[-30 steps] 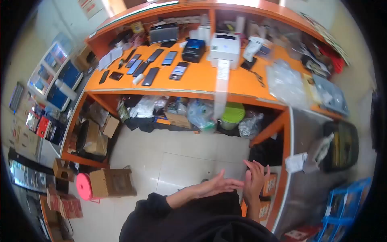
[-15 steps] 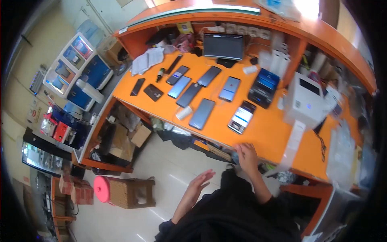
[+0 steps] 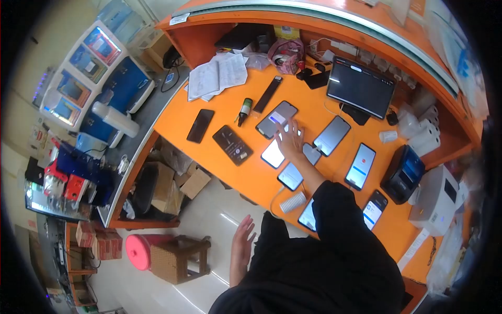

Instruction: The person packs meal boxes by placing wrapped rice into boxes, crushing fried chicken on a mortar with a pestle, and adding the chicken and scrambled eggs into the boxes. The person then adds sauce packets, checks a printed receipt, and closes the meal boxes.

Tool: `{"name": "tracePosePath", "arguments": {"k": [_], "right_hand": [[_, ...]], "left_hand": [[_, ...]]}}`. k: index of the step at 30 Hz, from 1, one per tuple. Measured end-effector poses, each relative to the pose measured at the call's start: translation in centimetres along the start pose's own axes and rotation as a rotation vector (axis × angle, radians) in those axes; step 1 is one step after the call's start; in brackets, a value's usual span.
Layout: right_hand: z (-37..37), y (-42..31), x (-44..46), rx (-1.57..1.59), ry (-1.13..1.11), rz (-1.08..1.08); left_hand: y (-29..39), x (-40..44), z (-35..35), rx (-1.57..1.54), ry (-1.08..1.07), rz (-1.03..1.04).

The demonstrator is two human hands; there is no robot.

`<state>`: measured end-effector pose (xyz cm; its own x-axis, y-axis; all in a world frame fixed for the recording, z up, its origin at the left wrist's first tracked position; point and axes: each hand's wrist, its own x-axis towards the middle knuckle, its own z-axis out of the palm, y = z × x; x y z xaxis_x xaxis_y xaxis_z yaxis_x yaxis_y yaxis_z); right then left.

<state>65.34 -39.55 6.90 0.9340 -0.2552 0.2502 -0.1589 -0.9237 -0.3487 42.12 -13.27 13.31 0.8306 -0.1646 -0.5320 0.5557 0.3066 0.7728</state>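
Left hand: the left hand hangs above the floor, fingers loosely extended, gripping nothing
Stools: brown woven stool stands on the floor, beside the pink round seat
Near edge of tabletop: on the orange tabletop, a ribbed white cylinder lies between the sleeve-side phone and the cabled phone
Right hand: the right hand reaches over the bright-screened phone, fingers spread and not clenched; contact cannot be told
Bright-screened phone: flat on the tabletop, partly covered by the right hand, just beside the grey-screened phone
Left of the hand: patterned-screen phone and dark phone lie flat, apart from each other
Right of the hand: blue-grey phone, red-icon phone and corner phone lie with screens up
Right end: black device stands beside the white printer, a paper strip extending from the latter
Beyond: green-labelled bottle lies near the long dark strip
Far side: written papers lie spread open; the dark monitor stands tilted, well apart from them
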Motion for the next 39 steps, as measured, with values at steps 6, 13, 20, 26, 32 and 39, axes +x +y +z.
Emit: {"name": "tracePosePath", "arguments": {"k": [6, 13, 20, 26, 32, 39], "right_hand": [[2.1, -0.6, 1.7, -0.15, -0.071, 0.069], [-4.3, -2.7, -0.9, 0.032, 0.185, 0.124], [-15.2, -2.6, -20.1, 0.112, 0.532, 0.152], [-24.6, -0.8, -47.9, -0.08, 0.789, 0.668], [-32.5, -3.8, -73.1, -0.419, 1.369, 1.249], [-36.3, 1.8, -89.2, -0.116, 1.834, 1.433]], "left_hand": [[8.5, 8.7, -3.1, 0.137, 0.004, -0.003], [13.2, 12.6, -0.5, 0.253, -0.158, 0.08], [10.2, 5.5, 9.1, 0.473, -0.69, 0.032], [-2.2, -8.9, 15.4, 0.651, -1.352, -0.082], [-15.3, -27.7, 20.0, 0.756, -1.919, -0.456], [-28.1, -38.6, 26.2, 0.837, -2.034, -0.538]]}}
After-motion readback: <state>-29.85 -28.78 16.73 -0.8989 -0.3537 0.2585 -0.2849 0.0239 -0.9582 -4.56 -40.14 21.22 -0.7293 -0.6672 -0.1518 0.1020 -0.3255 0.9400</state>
